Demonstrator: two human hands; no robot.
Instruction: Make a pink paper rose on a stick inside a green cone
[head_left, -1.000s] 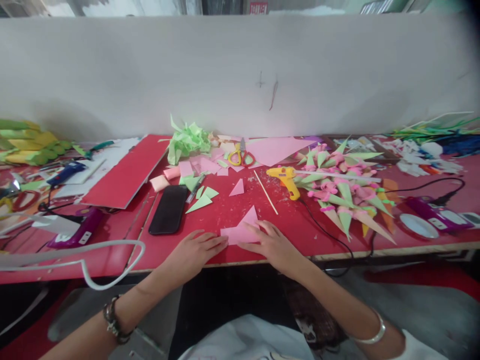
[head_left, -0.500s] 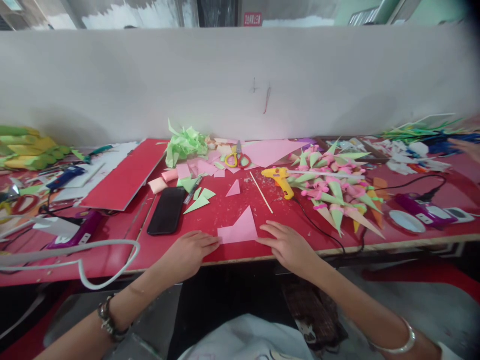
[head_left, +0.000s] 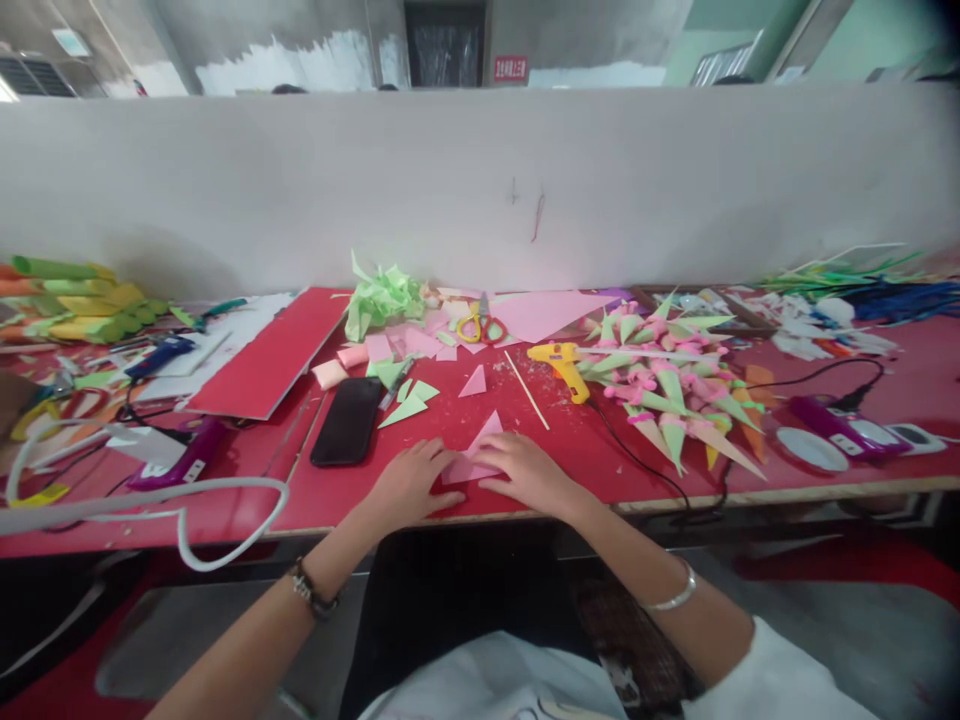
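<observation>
At the table's front edge lies a piece of pink paper [head_left: 460, 470], with one pointed corner standing up toward the back. My left hand [head_left: 411, 484] grips its left side, thumb in front and fingers behind. Curved over its right part, my right hand [head_left: 527, 473] presses fingers and thumb onto the sheet and hides some of it. Just beyond are a small pink paper triangle [head_left: 473, 381] and green paper triangles [head_left: 405, 408]. A thin stick [head_left: 526, 390] lies behind my right hand.
A black phone [head_left: 346, 422] is left of the paper. A yellow glue gun [head_left: 564, 368] lies beside a heap of pink and green paper cones [head_left: 667, 385]. Scissors [head_left: 481, 325] rest on scraps at the back. A white looped tube [head_left: 277, 500] juts in from the left.
Both hands have moved inward over the pink paper, the right one leftward onto it. Fingers that were stretched at its edges are now bent around it. The view has tilted up slightly.
</observation>
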